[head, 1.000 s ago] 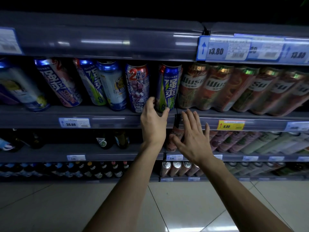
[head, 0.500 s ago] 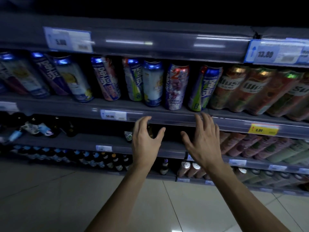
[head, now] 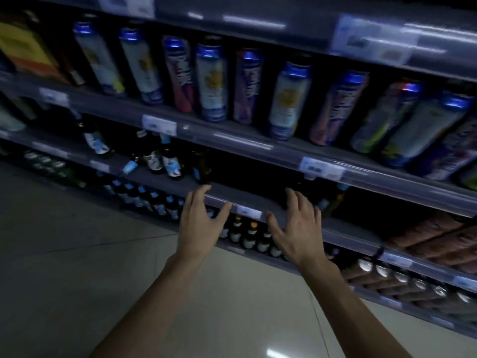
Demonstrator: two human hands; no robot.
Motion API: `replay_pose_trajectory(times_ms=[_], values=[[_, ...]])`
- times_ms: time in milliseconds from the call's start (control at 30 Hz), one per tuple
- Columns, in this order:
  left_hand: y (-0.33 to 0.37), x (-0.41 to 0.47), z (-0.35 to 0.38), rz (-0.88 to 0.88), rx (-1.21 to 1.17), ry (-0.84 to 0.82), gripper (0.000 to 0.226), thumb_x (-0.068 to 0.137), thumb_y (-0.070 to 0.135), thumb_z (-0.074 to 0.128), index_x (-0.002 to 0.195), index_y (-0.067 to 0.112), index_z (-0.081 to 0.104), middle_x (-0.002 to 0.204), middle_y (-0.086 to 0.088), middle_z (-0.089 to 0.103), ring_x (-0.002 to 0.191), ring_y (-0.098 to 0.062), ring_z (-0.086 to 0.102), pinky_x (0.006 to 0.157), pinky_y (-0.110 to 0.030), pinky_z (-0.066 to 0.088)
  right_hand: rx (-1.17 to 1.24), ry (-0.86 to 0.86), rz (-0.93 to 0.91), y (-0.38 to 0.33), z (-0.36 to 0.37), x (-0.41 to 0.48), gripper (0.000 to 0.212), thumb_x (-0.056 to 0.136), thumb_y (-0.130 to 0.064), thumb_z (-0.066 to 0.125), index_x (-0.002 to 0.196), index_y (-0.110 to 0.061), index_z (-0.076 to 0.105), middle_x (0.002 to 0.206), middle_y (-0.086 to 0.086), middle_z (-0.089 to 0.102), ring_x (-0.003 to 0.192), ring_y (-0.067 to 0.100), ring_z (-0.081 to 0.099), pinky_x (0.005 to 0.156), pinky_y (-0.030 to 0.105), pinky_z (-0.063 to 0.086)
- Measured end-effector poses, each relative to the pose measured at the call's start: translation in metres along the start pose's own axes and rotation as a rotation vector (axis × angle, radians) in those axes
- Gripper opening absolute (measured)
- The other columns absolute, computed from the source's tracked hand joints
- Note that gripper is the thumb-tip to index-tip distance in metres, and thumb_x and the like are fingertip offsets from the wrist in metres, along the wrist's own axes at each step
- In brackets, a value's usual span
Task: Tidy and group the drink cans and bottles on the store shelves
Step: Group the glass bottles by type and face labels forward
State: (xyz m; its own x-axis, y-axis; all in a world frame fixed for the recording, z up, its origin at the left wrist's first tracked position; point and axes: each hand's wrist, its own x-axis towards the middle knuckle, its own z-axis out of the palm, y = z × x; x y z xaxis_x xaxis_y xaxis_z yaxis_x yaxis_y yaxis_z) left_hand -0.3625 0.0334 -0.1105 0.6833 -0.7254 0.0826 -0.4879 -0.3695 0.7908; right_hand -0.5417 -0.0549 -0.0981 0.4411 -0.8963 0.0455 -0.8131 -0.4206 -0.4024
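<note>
- Left hand (head: pixel 198 223): grip spread, fingers apart, nothing in it, raised in front of the middle shelf edge (head: pixel 227 200).
- Right hand (head: pixel 296 228): grip likewise spread and bare, just beside the same edge.
- Dark bottles (head: pixel 165 161) stand on that shelf, left of the hands.
- Tall cans (head: pixel 211 81) line the shelf above, leaning in the blurred view.
- Smaller bottles (head: pixel 247 236) sit on the shelf below, behind the hands.

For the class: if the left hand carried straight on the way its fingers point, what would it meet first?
Probably the dark bottle standing just beyond the left hand, whose fingers are open and empty; depth is unclear in this blurred view.
</note>
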Motion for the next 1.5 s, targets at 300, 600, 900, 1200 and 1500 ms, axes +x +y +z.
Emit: replay_pose_trajectory(times_ms=[300, 600, 900, 1200, 1500], values=[[-0.188, 0.060, -0.188, -0.183, -0.035, 0.014, 0.057, 0.084, 0.030, 0.071, 0.133, 0.013, 0.047, 0.132, -0.006, 0.052, 0.124, -0.022, 0.047, 0.099, -0.028, 0.038, 0.019, -0.200, -0.020, -0.231, 0.125, 0.000, 0.076, 0.090, -0.059, 0.028, 0.151, -0.014, 0.026, 0.152, 0.007, 0.037, 0.141, 0.028, 0.031, 0.118, 0.049, 0.018], [-0.251, 0.115, -0.232, -0.232, -0.121, 0.027, 0.057, 0.084, 0.033, 0.069, 0.134, 0.018, 0.045, 0.133, -0.002, 0.050, 0.124, -0.017, 0.046, 0.103, -0.033, 0.041, 0.004, -0.251, -0.078, -0.335, 0.188, 0.028, 0.068, 0.095, -0.055, 0.034, 0.152, -0.018, 0.023, 0.152, 0.003, 0.035, 0.142, 0.024, 0.028, 0.119, 0.049, 0.016], [-0.289, 0.189, -0.177, -0.211, -0.110, 0.054, 0.054, 0.084, 0.032, 0.069, 0.131, 0.013, 0.050, 0.126, -0.006, 0.055, 0.117, -0.021, 0.053, 0.097, -0.037, 0.047, -0.064, -0.264, -0.081, -0.338, 0.260, 0.092, 0.084, 0.083, -0.064, 0.009, 0.153, -0.019, 0.018, 0.156, 0.002, 0.030, 0.145, 0.023, 0.022, 0.119, 0.047, 0.012], [-0.368, 0.254, -0.114, -0.207, -0.164, 0.112, 0.056, 0.087, 0.033, 0.067, 0.134, 0.013, 0.046, 0.130, -0.006, 0.050, 0.118, -0.020, 0.049, 0.089, -0.025, 0.041, -0.151, -0.238, -0.080, -0.326, 0.375, 0.154, 0.084, 0.084, -0.063, 0.008, 0.152, -0.016, 0.020, 0.154, 0.007, 0.031, 0.144, 0.027, 0.022, 0.117, 0.053, 0.015], [-0.434, 0.298, -0.077, -0.023, -0.235, 0.066, 0.070, 0.073, 0.033, 0.080, 0.133, 0.018, 0.047, 0.127, 0.001, 0.049, 0.115, -0.013, 0.051, 0.093, -0.035, 0.047, -0.184, -0.033, 0.020, -0.321, 0.457, 0.183, 0.085, 0.086, -0.064, 0.014, 0.152, -0.014, 0.030, 0.159, 0.015, 0.025, 0.149, 0.033, 0.016, 0.118, 0.058, 0.008]])
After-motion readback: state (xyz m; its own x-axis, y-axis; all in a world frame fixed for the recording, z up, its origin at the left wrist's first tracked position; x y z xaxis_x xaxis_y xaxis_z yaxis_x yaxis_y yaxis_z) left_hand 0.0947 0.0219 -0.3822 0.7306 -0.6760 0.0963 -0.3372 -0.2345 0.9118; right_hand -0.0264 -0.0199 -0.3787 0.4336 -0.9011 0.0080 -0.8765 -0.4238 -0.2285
